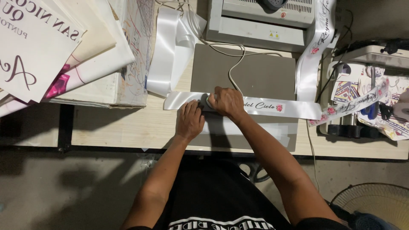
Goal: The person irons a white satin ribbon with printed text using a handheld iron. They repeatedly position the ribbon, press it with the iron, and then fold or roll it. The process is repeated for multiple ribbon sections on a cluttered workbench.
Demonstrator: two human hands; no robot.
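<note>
The right hand (228, 102) covers a small grey object (209, 100) with a white cord (233, 70) running far from it; what that object is cannot be made out. It is closed around it, pressing down on a white satin ribbon (264, 106) printed with script and roses. The left hand (189, 120) lies flat, fingers together, on the ribbon just beside the right. The ribbon stretches left to right across a grey mat (255, 72) on a pale wooden table (128, 127). A white machine (260, 21) at the far edge is cut off. Printed sheets (51, 47) pile at the left above a concrete floor (85, 191).
</note>
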